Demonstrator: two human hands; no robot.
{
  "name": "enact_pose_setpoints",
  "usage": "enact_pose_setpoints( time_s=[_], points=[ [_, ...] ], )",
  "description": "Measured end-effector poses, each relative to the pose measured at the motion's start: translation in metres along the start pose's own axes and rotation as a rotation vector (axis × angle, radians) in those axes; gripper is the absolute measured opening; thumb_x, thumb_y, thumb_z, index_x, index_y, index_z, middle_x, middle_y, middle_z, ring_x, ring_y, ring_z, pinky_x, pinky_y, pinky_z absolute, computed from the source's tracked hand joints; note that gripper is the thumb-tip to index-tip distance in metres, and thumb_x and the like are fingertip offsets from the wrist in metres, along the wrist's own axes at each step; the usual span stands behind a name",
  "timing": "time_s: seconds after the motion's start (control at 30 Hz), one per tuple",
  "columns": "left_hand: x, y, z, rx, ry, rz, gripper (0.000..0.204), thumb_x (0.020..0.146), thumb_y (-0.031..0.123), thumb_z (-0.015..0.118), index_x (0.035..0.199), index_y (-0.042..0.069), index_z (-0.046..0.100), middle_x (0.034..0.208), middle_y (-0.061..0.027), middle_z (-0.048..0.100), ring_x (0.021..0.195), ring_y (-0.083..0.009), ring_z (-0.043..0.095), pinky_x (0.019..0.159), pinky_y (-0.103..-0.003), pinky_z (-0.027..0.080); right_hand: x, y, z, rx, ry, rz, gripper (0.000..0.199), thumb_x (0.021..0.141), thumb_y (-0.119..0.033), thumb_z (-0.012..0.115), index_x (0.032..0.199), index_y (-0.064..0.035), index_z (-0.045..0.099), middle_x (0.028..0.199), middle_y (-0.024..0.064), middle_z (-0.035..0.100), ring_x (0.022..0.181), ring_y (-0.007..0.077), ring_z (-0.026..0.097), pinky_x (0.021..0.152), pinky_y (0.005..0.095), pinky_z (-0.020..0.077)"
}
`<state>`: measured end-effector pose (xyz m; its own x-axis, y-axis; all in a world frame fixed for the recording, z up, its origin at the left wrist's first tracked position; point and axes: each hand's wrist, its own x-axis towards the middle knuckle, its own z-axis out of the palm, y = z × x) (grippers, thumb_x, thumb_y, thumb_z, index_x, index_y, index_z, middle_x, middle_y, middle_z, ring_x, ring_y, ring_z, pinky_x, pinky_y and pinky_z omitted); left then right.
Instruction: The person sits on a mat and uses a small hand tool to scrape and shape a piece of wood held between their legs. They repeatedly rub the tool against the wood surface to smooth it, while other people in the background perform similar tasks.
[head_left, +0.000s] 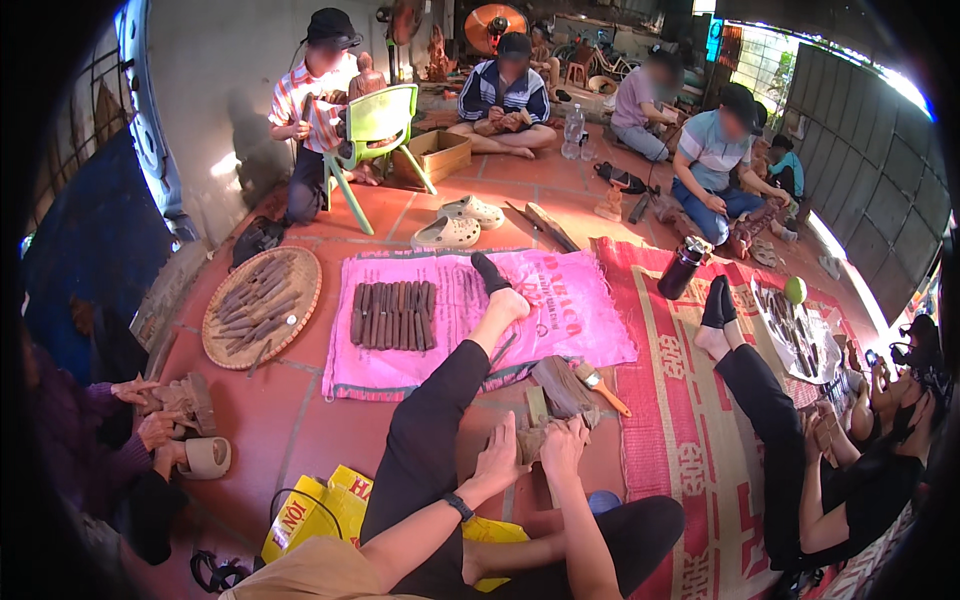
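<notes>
Between my legs, my left hand (497, 458) and my right hand (564, 446) meet at a small brown piece (533, 441) that looks like wood. My left hand's fingers reach along its left side, with the thumb near its lower end. The right hand's fingers curl over its other side and hide much of it. Just beyond lie a narrow greenish block (537, 404) and a dark grey-brown block or bundle (565, 388). A paintbrush with an orange handle (606, 391) rests right of them.
A pink sack (590, 300) holds a row of dark brown sticks (394, 315). At left is a round woven tray (213, 330) of similar sticks. Yellow sheets (318, 520) lie by my left leg. People work nearby on both sides. A dark bottle (683, 266) stands on the red mat (655, 400).
</notes>
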<state>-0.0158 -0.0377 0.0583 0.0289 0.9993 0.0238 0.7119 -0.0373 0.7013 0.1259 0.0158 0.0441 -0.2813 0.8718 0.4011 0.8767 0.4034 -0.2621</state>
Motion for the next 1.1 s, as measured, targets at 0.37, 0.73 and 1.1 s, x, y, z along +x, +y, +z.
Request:
enact_pose_setpoints(
  time_s=[0.37, 0.73, 1.1],
  points=[
    [0.0, -0.003, 0.005, 0.025, 0.024, 0.041, 0.118, 0.07, 0.016, 0.083, 0.153, -0.001, 0.002, 0.139, -0.0264, 0.038, 0.128, -0.0473, 0.043, 0.096, -0.051, 0.051, 0.004, 0.008, 0.022, 0.06, 0.028, 0.049, 0.014, 0.084, -0.017, 0.064, 0.075, -0.0087, 0.071, 0.083, 0.0073, 0.07, 0.089, 0.0281, 0.055, 0.08, 0.0433, 0.0362],
    [-0.004, -0.001, -0.002, -0.006, -0.002, 0.022, 0.118, 0.069, 0.018, 0.084, 0.153, -0.001, 0.003, 0.139, -0.0256, 0.039, 0.128, -0.046, 0.044, 0.094, -0.052, 0.051, 0.001, 0.008, 0.021, 0.109, -0.002, -0.023, 0.014, 0.085, -0.016, 0.06, 0.079, -0.0119, 0.072, 0.083, 0.007, 0.071, 0.086, 0.0287, 0.055, 0.078, 0.0454, 0.0349],
    [-0.006, -0.025, 0.016, 0.011, 0.127, 0.082, 0.109, 0.075, 0.017, 0.078, 0.153, -0.002, 0.005, 0.146, -0.0282, 0.034, 0.126, -0.0485, 0.046, 0.097, -0.052, 0.049, -0.002, 0.006, 0.03, -0.019, -0.01, -0.016, 0.018, 0.089, -0.022, 0.061, 0.092, -0.0138, 0.077, 0.082, 0.01, 0.071, 0.091, 0.0295, 0.057, 0.086, 0.0468, 0.0378]
  ],
)
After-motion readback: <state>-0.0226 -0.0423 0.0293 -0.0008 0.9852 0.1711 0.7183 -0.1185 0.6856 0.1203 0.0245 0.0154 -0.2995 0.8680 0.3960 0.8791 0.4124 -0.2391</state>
